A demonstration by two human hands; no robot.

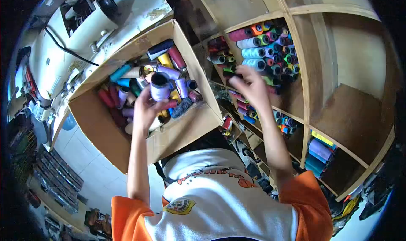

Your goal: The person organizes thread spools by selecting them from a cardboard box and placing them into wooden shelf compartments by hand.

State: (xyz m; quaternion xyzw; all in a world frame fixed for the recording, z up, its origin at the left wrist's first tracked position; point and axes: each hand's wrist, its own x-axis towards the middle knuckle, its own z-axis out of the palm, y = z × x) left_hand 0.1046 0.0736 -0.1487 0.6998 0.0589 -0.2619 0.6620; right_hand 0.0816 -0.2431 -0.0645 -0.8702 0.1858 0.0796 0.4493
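A cardboard box filled with mixed thread spools takes up the middle left of the view. Inside it, my left hand has its fingers round the lower part of a lavender thread spool, whose dark open end faces up. A red spool lies right by those fingers. My right hand is raised in front of the wooden shelf, close to stacked light blue spools. Its thumb and fingers are apart, slightly blurred, with nothing seen between them.
A wooden shelf unit with several compartments stands on the right. Lavender and teal spools sit in a lower compartment. A white sewing machine is at the upper left beside the box. Tiled floor shows below.
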